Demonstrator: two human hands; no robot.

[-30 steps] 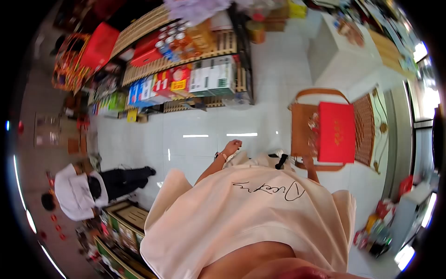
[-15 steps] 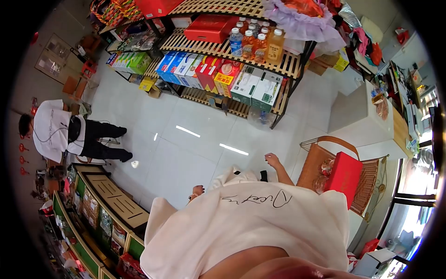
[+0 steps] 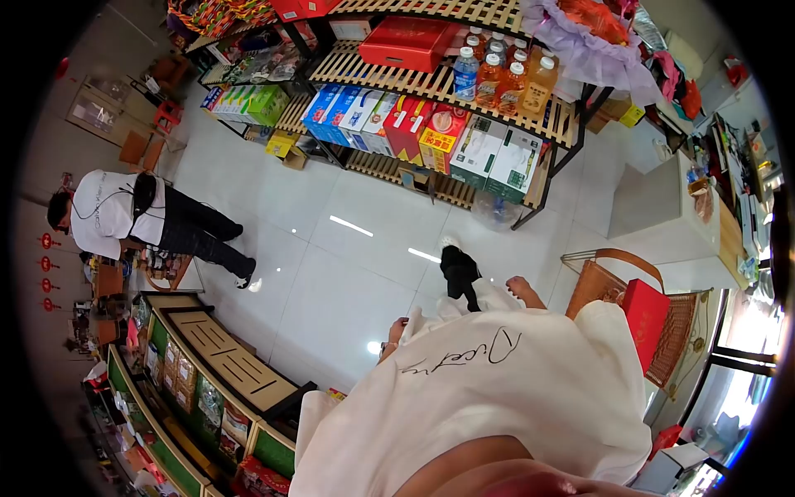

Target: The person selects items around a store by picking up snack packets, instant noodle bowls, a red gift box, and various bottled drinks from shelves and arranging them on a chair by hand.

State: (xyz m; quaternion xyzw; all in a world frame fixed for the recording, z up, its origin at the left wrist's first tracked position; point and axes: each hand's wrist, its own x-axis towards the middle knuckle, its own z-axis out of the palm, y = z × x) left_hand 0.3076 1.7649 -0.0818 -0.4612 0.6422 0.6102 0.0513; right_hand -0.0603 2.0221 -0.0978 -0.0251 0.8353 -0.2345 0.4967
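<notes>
My left hand point(image 3: 397, 330) hangs beside my pale shirt point(image 3: 472, 373), partly covered by the cloth, with something worn at its wrist. Its fingers look curled, and I see nothing in them. Across from it, my right hand point(image 3: 520, 288) is held low in front of my body, fingers curled in, also with no object visible. Between the hands, my black-clad leg and light shoe point(image 3: 450, 243) reach forward over the tiled floor. The nearest thing to my right hand is a brown wicker chair point(image 3: 595, 286) with a red box point(image 3: 646, 319) on it.
Ahead stands a slatted shelf rack point(image 3: 551, 137) with drink bottles point(image 3: 489, 81) and several cartons point(image 3: 439, 137). At left, a person point(image 3: 112, 211) stands near a wooden display counter point(image 3: 232, 352). A white desk point(image 3: 654, 203) is at right.
The view has shifted, so the rack and chair sit farther right. My leg has come forward between my hands. The person at left has changed stance.
</notes>
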